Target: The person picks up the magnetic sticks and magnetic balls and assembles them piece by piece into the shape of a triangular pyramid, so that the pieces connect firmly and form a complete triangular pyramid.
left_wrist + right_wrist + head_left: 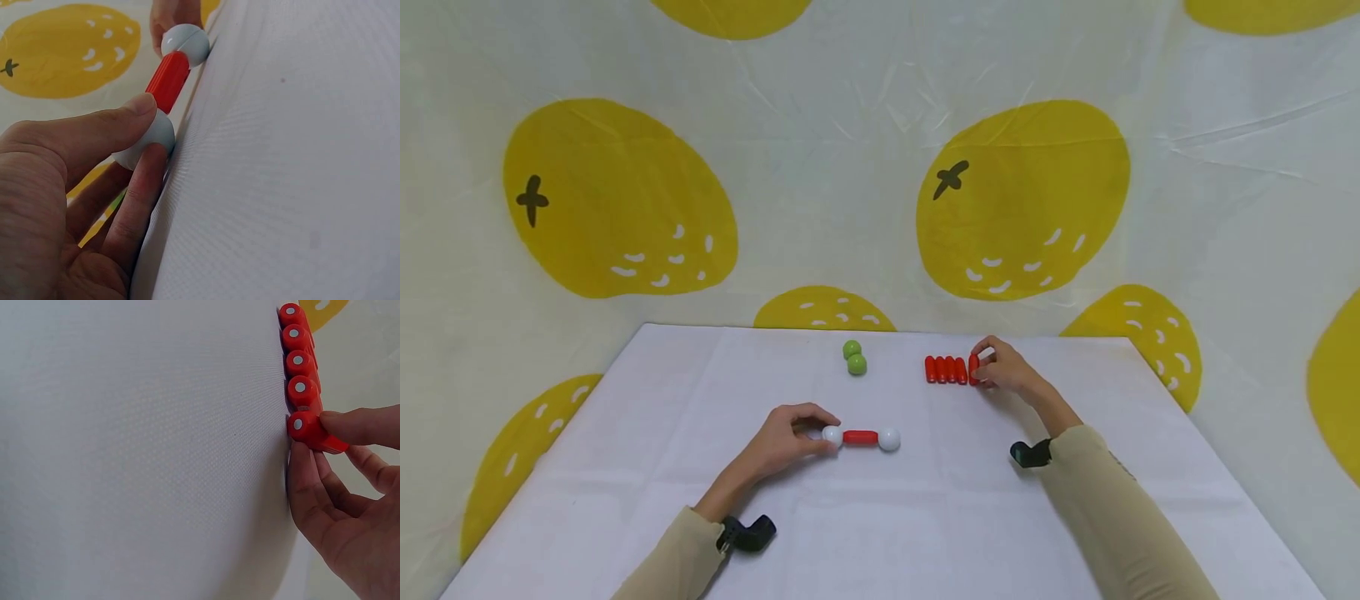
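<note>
On the white-covered table my left hand (786, 437) pinches a white ball (147, 142) between thumb and fingers. A red ribbed rod (861, 437) runs from that ball to a second white ball (889, 439), the three in one line like a dumbbell. Farther back on the right, my right hand (1002, 367) pinches another red rod (307, 427) at the near end of a row. Several more red rods (946, 369) lie side by side to its left, each with a pale round spot on its end in the right wrist view.
Two green balls (856, 364) sit together near the back, left of the rod row. Behind the table's back edge hangs a pale cloth (835, 167) with large yellow fruit shapes. Each wrist bears a black camera mount (748, 533).
</note>
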Motion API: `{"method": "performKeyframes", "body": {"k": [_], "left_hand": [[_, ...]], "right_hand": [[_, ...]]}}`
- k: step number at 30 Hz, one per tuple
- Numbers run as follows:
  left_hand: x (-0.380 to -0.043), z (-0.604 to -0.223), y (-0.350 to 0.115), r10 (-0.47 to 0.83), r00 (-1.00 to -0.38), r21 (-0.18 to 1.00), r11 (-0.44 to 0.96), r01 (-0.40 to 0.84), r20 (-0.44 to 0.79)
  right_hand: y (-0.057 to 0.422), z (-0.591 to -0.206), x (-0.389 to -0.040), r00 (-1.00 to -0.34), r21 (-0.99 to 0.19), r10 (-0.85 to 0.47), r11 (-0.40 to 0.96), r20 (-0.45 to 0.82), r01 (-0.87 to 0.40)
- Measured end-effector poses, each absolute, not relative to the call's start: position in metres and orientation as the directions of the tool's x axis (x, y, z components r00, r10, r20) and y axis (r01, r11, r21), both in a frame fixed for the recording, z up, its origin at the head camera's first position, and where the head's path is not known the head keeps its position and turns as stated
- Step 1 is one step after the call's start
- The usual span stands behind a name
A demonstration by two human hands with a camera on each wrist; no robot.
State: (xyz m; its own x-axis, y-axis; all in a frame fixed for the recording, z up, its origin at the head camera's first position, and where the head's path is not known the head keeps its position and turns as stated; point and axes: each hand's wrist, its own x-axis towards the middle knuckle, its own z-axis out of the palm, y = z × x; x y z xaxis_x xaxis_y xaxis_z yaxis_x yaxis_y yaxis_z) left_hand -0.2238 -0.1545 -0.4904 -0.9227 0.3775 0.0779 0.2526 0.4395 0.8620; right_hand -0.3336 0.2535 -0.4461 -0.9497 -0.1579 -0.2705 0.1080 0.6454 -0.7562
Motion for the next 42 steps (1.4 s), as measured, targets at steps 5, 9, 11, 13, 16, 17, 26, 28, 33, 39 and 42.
{"method": "performKeyframes", "body": {"k": [5, 9, 11, 13, 16, 17, 26, 28, 33, 39, 42], "left_hand": [[-0.224, -0.489, -0.155, 0.379, -0.922, 0.865, 0.433, 0.256, 0.083], [-0.224, -0.488, -0.155, 0.378, -0.923, 0.866, 0.435, 0.247, 0.074], [-0.224, -0.488, -0.155, 0.377, -0.924, 0.865, 0.439, 0.244, 0.069], [-0.223, -0.488, -0.156, 0.376, -0.924, 0.864, 0.438, 0.246, 0.073], [-0.223, -0.489, -0.156, 0.381, -0.922, 0.866, 0.435, 0.248, 0.073], [-0.223, -0.489, -0.157, 0.383, -0.921, 0.867, 0.432, 0.248, 0.072], [-0.223, -0.481, -0.155, 0.383, -0.922, 0.876, 0.422, 0.234, 0.062], [-0.223, -0.481, -0.155, 0.383, -0.922, 0.877, 0.421, 0.231, 0.059], [-0.225, -0.480, -0.155, 0.382, -0.923, 0.876, 0.429, 0.221, 0.047], [-0.224, -0.477, -0.156, 0.389, -0.920, 0.878, 0.424, 0.220, 0.043], [-0.224, -0.476, -0.156, 0.394, -0.918, 0.880, 0.419, 0.222, 0.044]], "right_hand": [[0.253, -0.445, -0.333, -0.958, -0.753, -0.145, 0.651, -0.247, 0.095], [0.253, -0.445, -0.333, -0.960, -0.752, -0.136, 0.652, -0.243, 0.098], [0.254, -0.445, -0.333, -0.961, -0.754, -0.133, 0.649, -0.243, 0.102], [0.255, -0.445, -0.333, -0.962, -0.754, -0.131, 0.649, -0.239, 0.099], [0.257, -0.443, -0.330, -0.965, -0.757, -0.132, 0.647, -0.228, 0.091], [0.257, -0.442, -0.328, -0.966, -0.760, -0.133, 0.644, -0.223, 0.087], [0.245, -0.427, -0.316, -0.971, -0.791, -0.177, 0.612, -0.161, 0.020], [0.239, -0.424, -0.312, -0.970, -0.796, -0.193, 0.605, -0.151, 0.003], [0.225, -0.418, -0.306, -0.961, -0.807, -0.241, 0.590, -0.133, -0.036], [0.208, -0.413, -0.299, -0.949, -0.814, -0.286, 0.578, -0.131, -0.061], [0.200, -0.410, -0.296, -0.942, -0.816, -0.307, 0.574, -0.136, -0.070]]}}
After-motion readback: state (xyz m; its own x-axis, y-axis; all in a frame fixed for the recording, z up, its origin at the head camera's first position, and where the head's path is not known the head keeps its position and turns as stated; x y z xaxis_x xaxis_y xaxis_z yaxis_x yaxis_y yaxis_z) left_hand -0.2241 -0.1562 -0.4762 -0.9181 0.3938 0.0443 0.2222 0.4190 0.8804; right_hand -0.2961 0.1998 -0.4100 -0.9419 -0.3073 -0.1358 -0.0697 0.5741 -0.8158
